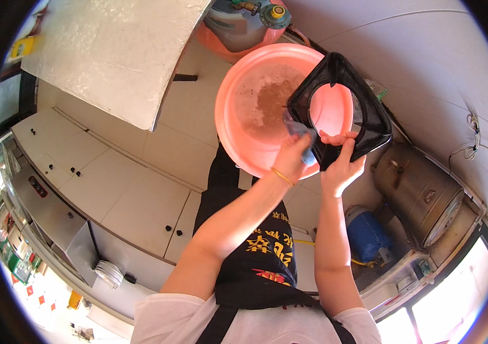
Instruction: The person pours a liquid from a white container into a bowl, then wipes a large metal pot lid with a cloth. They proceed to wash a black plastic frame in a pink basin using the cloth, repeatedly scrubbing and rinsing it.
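My right hand (342, 161) grips the lower edge of a black square frame (370, 124) with a large round opening, possibly a stove surround. The frame is held tilted over the right side of a pink plastic basin (226, 124). Cloudy, brownish water (276, 101) with some foam lies in the basin. In my left hand (294, 152) is a blurred bluish cloth (308, 155), pressed close to the frame's left edge. Part of the cloth is hidden by my fingers. Through the round opening the basin's pink wall shows.
A gas cylinder with a regulator (275, 16) stands behind the basin. To the left juts a pale tabletop (115, 56). White cabinets (132, 185) line the left side. A metal drum (416, 193) and a blue container (366, 232) sit at the right, near the wall (416, 56).
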### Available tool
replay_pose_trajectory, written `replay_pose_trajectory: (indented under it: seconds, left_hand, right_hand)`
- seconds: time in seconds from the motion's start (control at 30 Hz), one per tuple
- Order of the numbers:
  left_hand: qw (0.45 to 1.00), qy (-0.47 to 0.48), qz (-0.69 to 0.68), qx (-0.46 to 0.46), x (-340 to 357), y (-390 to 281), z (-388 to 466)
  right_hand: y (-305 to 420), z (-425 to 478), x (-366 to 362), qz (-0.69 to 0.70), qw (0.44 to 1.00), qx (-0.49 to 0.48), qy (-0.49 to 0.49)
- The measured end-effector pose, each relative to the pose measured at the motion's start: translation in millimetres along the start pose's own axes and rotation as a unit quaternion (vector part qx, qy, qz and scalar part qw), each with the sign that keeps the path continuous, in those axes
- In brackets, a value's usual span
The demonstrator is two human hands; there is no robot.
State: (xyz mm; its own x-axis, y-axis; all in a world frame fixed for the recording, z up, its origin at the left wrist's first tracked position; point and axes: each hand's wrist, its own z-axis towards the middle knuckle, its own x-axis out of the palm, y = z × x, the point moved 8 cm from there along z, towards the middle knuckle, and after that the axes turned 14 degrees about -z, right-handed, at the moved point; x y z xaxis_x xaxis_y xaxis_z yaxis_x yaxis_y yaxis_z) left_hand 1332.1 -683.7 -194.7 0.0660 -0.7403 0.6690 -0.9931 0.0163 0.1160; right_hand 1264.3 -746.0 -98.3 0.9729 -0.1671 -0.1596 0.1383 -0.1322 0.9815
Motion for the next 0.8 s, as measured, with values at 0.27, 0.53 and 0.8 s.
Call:
replay_pose_trajectory:
  seconds: [0.27, 0.53, 0.8]
  left_hand:
    - [0.933, 0.091, 0.347, -0.012, 7, -26, 13]
    - [0.933, 0.057, 0.354, 0.029, 21, -63, 47]
    - [0.530, -0.017, 0.822, 0.209, 43, -67, 47]
  right_hand:
    - [-11, 0, -9, 0.004, 0.999, 0.022, -0.028]
    - [-3, -5, -31, -0.016, 1.000, 0.018, -0.002]
    - [0, -13, -46, -0.011, 0.995, 0.031, -0.093]
